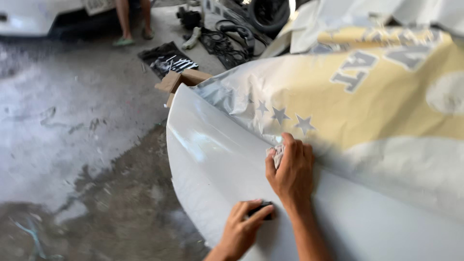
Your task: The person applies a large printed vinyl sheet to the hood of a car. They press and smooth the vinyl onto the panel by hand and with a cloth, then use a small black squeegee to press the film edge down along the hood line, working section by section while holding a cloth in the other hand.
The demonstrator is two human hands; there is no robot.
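A glossy white car body panel (217, 159) curves across the lower right. A printed silver and yellow masking sheet (367, 106) with grey stars covers its upper part. My right hand (292, 171) rests at the sheet's lower edge, with a small crumpled white wad (278, 154) pinched between thumb and fingers. Just below it, my left hand (239, 229) lies on the bare panel, its fingers closed over a small dark block (261, 209) pressed against the paint.
An open cardboard box (181, 79) sits behind the panel's tip. Tools lie on a dark cloth (169, 60) on the stained concrete floor (72, 121). Black hoses and parts (227, 41) lie further back. A person's bare legs (133, 24) stand by a white car (29, 17).
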